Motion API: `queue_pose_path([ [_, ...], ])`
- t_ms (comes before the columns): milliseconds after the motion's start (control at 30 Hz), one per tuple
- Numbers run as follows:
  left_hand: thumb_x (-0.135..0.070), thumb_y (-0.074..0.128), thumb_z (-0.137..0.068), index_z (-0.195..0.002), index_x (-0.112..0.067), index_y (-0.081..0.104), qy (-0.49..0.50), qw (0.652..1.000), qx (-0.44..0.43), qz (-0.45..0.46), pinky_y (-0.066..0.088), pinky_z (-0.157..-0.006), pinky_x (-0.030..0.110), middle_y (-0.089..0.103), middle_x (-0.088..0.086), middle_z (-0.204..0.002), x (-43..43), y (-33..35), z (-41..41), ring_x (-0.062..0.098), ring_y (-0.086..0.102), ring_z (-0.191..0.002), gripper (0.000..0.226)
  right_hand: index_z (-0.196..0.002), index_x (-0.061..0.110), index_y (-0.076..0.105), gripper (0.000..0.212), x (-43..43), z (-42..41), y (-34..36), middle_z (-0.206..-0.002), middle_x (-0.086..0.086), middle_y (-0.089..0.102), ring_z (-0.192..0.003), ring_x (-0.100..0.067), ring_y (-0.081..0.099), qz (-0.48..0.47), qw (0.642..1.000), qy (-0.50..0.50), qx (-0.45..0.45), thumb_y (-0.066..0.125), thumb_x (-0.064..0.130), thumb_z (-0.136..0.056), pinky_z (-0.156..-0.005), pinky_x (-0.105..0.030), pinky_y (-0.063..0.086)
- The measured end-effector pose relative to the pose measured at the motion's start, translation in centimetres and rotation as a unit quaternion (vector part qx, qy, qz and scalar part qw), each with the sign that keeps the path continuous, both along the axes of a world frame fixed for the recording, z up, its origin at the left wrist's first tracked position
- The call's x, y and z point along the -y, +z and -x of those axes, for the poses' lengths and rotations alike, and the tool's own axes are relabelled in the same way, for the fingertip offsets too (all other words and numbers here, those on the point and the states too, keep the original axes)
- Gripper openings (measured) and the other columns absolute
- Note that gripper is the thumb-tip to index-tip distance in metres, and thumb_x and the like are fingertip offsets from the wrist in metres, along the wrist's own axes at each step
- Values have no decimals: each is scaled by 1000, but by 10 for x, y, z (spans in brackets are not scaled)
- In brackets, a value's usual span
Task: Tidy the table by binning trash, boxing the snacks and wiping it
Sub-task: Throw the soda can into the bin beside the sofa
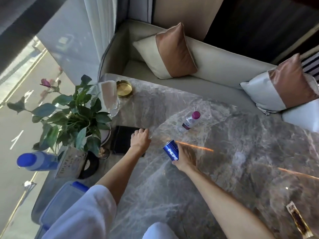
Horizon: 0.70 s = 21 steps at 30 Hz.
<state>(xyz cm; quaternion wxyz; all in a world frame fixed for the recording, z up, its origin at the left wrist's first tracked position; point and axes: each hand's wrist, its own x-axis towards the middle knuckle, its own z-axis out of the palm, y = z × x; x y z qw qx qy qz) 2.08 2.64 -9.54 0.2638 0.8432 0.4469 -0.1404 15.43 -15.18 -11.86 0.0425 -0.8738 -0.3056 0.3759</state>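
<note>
My right hand (185, 158) grips a blue Pepsi can (170, 150), tilted, just above the grey marble table (233, 152). My left hand (140, 139) rests palm down, fingers bent, on the right edge of a dark flat cloth or pad (123, 141) lying on the table. Beyond the can, a small plastic water bottle (189, 121) with a purple cap lies on its side. A clear plastic box with a blue-clipped lid (63, 202) sits at the table's near left corner. A snack wrapper (299, 221) lies at the near right.
A potted plant (72, 114) stands at the left edge by the window, with a blue-capped bottle (37, 161), a small sign (70, 163) and a black holder (90, 164) near it. A gold ashtray (124, 88) and glass dish (113, 100) sit at the far corner. A sofa with cushions (174, 52) runs behind.
</note>
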Motion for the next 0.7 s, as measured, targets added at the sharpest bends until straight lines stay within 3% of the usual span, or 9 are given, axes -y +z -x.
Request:
queue_pose_path([
  [200,-23,53,-87,-137,-19,43,131,987,74,61,34,-101,41,51,20,-124,35,-1,27,39,41,-115,51,-150,34,13,88,27,15,43,-138,-13,36,-126,-30,43,-72,995,-40,-54,65,14,-82,-103,-38,36],
  [333,-35,55,-85,-145,-21,33,285,944,110,124,21,-110,39,53,19,-130,86,16,47,38,39,-124,65,-148,35,15,89,78,16,57,-147,-5,33,-135,-22,37,-148,983,-61,-92,68,19,-79,-110,-41,36],
  [433,-42,58,-84,-140,-19,40,307,937,98,133,20,-111,41,58,15,-129,142,34,63,34,46,-125,64,-150,31,15,89,127,20,78,-154,-4,25,-140,-22,29,-152,983,-35,-100,70,19,-81,-114,-42,30],
  [567,-40,63,-77,-137,-17,42,360,909,124,169,39,-104,43,56,17,-124,213,45,81,35,50,-119,68,-151,24,18,88,184,19,91,-148,-11,29,-139,-26,29,-147,985,-1,-88,71,21,-81,-112,-36,26],
  [700,-34,64,-68,-135,-15,45,387,893,153,169,52,-90,44,65,18,-100,287,53,90,35,61,-99,72,-150,25,21,89,237,17,100,-135,-14,37,-133,-30,30,-124,989,56,-64,73,29,-78,-110,-39,27],
])
